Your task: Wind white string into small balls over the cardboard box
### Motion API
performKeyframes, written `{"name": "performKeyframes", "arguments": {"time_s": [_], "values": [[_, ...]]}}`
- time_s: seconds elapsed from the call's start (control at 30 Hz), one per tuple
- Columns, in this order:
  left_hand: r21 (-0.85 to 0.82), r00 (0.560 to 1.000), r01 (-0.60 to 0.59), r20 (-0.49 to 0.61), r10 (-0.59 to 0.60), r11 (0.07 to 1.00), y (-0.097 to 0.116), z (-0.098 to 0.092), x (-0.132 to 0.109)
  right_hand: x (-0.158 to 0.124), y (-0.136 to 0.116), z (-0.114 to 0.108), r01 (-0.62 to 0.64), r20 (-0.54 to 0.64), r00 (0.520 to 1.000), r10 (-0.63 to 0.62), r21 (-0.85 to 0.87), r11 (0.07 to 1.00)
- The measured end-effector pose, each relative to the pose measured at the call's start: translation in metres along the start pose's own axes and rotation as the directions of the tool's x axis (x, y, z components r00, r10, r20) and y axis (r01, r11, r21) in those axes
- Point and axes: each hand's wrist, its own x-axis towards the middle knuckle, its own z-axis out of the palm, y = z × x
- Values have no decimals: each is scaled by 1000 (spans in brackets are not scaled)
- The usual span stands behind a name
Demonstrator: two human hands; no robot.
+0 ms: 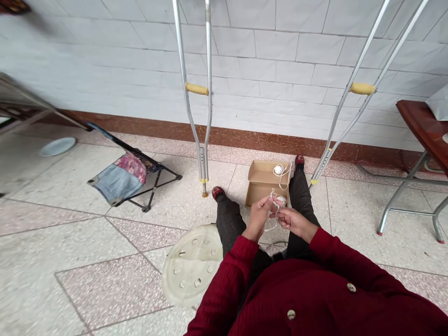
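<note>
Both hands together on white cord

The left hand (258, 217) and right hand (294, 221) almost meet, fingers pinching a tangled loop of white cord (276, 205); a white ball of cord (278, 170) sits in an open cardboard box (258, 187) on the terrazzo floor (353, 233) ahead

From high on the person's head, the single camera faces forward and steeply down over the red cardigan (315, 298), looking from close above the left hand (258, 217) and right hand (293, 221), across the terrazzo floor (70, 252), toward the white tiled wall (262, 56) farther ahead.
</note>
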Motion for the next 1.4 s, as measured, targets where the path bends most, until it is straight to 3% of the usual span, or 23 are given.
{"name": "performKeyframes", "arguments": {"time_s": [0.1,0.27,0.43,0.63,0.7,0.8,0.9,0.97,1.03,1.1,1.2,1.3,1.4], "values": [[-48,999,-38,9,39,998,8,3,0,-18,-18,7,75,65,995,-74,-23,997],[-201,997,-71,1,72,977,29,-2,-7,-40,-14,-3,253,48,967,-249,-275,928],[-302,992,-79,71,105,950,47,2,-13,-43,1,-30,341,-6,894,-447,-638,690],[-342,990,-102,60,131,934,51,5,-14,-42,24,-63,252,-9,849,-529,-872,420],[-367,992,-95,39,117,925,49,1,-13,-42,26,-70,181,-93,823,-561,-892,415],[-427,994,-101,-15,105,899,45,-7,-11,-42,17,-78,115,-254,773,-582,-846,521],[-456,992,-126,-64,109,881,43,-14,-8,-43,1,-88,114,-362,724,-587,-776,620],[-454,991,-131,-71,111,881,42,-17,-6,-43,-5,-97,157,-364,711,-602,-752,640],[-453,992,-128,-77,105,882,40,-20,-3,-45,-2,-105,197,-316,744,-589,-738,645],[-464,991,-125,-100,88,877,36,-24,1,-48,7,-109,179,-248,812,-529,-756,630],[-472,989,-118,-139,58,874,26,-34,5,-52,21,-108,37,-176,910,-375,-868,495],[-471,987,-105,-154,36,876,18,-45,7,-52,22,-104,-49,-169,935,-310,-931,361],[-477,987,-125,-150,60,870,18,-53,6,-46,12,-101,-55,-178,924,-340,-938,341]]}}
